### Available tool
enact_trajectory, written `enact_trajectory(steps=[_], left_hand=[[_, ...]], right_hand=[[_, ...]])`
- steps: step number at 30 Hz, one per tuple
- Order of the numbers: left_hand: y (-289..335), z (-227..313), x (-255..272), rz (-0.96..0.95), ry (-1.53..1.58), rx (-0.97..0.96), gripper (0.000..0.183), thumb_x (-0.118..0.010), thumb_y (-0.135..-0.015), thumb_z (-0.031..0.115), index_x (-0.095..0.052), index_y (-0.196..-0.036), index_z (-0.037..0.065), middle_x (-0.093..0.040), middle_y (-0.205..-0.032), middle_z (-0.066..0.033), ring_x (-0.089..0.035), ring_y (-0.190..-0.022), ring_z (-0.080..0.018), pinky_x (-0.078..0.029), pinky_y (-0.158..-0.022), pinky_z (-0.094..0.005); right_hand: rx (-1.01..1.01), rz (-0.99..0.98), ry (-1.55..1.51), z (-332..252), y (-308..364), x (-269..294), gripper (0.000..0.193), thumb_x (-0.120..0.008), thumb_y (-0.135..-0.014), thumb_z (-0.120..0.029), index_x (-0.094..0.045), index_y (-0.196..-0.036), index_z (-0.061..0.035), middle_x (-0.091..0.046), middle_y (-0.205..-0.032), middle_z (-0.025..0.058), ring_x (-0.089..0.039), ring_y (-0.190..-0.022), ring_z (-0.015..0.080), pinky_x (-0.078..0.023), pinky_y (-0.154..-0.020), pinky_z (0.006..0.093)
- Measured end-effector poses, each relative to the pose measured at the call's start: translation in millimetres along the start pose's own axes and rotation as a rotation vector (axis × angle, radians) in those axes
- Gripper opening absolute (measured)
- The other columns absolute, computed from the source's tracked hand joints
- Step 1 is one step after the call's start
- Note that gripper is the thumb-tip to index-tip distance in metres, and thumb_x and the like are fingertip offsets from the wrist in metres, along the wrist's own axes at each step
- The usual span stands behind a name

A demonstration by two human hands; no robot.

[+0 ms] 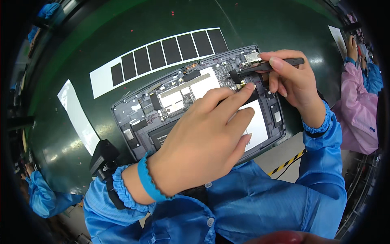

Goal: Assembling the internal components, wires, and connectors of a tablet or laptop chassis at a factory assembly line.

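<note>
An opened tablet (266, 140) with a dark grey shell lies in front of me, its circuit board (221, 74) and shield plates exposed. Across it reaches my left hand (207, 134), fingers stretched out. Its index fingertip rests by a small connector at the board's right part. My right hand (294, 77), at the tablet's upper right corner, pinches black tweezers (266, 67) between thumb and fingers. The tips point left at the board, near a small black piece (234, 76); whether they grip it I cannot tell. The battery (160, 134) is partly hidden beneath my left hand.
Behind the tablet, a white backing sheet (101, 83) carries a row of black rectangular stickers (164, 51). A glossy white strip (77, 112) lies at left on the green table (260, 24). A co-worker in a pink sleeve (355, 110) is at right, another in blue (46, 197) at left.
</note>
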State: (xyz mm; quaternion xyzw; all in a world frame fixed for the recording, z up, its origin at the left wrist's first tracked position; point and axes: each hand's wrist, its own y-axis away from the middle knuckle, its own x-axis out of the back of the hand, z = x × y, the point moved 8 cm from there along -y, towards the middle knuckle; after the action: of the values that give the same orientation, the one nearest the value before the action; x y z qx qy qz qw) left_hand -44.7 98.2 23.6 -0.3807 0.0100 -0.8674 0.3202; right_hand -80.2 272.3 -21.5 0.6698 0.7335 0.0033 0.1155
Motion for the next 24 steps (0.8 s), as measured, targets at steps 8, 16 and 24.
enact_trajectory(steps=[8,16,24], left_hand=[[1.5,0.3,-1.6,-0.003,-0.019,-0.01,0.031,-0.072,-0.073,0.007,-0.062,-0.102,0.0,-0.051,-0.133,-0.0165,-0.053,-0.107,-0.0347,-0.048,-0.089,-0.0392],[3.1,-0.7,-5.7,0.005,-0.066,-0.033,0.03,-0.071,-0.072,0.006,-0.062,-0.101,0.0,-0.05,-0.133,-0.0181,-0.052,-0.108,-0.0353,-0.047,-0.09,-0.04],[1.8,-0.8,-12.4,-0.025,-0.349,-0.01,0.043,-0.07,-0.073,0.011,-0.057,-0.113,0.002,-0.042,-0.137,-0.0267,-0.041,-0.127,-0.0405,-0.04,-0.102,-0.0429]], right_hand=[[-0.025,0.027,-0.003,1.8,-1.2,0.8,0.026,-0.067,-0.088,-0.015,-0.067,-0.104,0.0053,-0.069,-0.08,0.0141,-0.058,-0.051,0.0098,-0.038,-0.039,0.0171],[-0.026,0.088,0.02,6.1,-1.6,3.4,0.024,-0.067,-0.087,-0.013,-0.067,-0.102,0.0064,-0.069,-0.079,0.0129,-0.057,-0.051,0.0083,-0.039,-0.039,0.017],[0.005,0.095,0.035,2.0,-3.2,1.6,0.025,-0.067,-0.088,-0.013,-0.067,-0.103,0.0061,-0.069,-0.081,0.0133,-0.057,-0.052,0.0083,-0.04,-0.041,0.0167]])
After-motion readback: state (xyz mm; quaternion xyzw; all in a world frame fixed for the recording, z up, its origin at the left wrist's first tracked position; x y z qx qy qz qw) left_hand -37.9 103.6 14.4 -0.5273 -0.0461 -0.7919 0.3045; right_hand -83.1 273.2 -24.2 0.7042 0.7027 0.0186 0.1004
